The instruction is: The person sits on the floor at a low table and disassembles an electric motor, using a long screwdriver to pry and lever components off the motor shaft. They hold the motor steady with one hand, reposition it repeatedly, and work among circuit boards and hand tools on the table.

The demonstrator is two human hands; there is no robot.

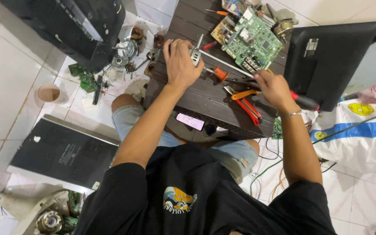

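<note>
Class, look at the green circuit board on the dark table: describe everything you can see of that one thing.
The green circuit board lies flat near the far edge of the dark slatted table, turned at an angle. Its top is crowded with small parts: a dark square chip, silvery metal pieces, white connectors and rows of pale sockets along its near edge. It looks bare, out of any casing. A tan board sits against its left side. Neither the left hand nor the right hand touches it.
</note>
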